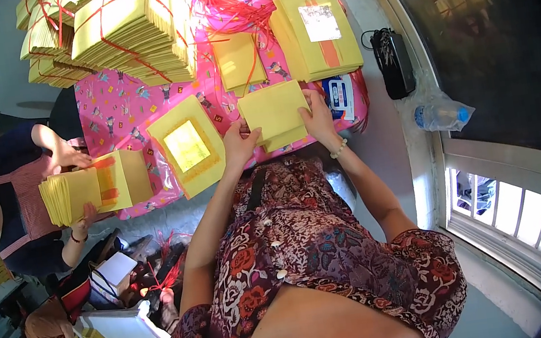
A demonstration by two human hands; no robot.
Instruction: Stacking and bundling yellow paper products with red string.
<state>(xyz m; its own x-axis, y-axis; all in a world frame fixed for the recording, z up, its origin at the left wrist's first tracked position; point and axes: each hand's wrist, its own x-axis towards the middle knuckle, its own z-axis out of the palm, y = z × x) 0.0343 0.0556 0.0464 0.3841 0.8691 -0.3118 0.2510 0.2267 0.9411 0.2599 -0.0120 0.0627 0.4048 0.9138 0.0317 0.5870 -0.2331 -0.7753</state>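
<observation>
Near the table's front edge, a small stack of yellow paper [275, 112] is held level in front of me. My left hand [240, 144] grips its lower left corner, thumb on top. My right hand [318, 118], with a bracelet at the wrist, grips the right edge, fingers closed on it. Left of my left hand lies a yellow sheet stack with a gold square [187, 146] in its middle. Just beyond the held stack lies a yellow bundle with red string [239, 60]. A taller yellow stack with an orange stripe and printed label [302, 48] stands behind my right hand.
Tall tied yellow stacks [129, 30] fill the back left of the pink patterned table [102, 112]; loose red strings [242, 5] lie behind. At left, a co-worker holds fanned yellow paper [72, 195]. A blue-white packet [341, 98], black case [393, 64] and bagged bottle [441, 117] are at right.
</observation>
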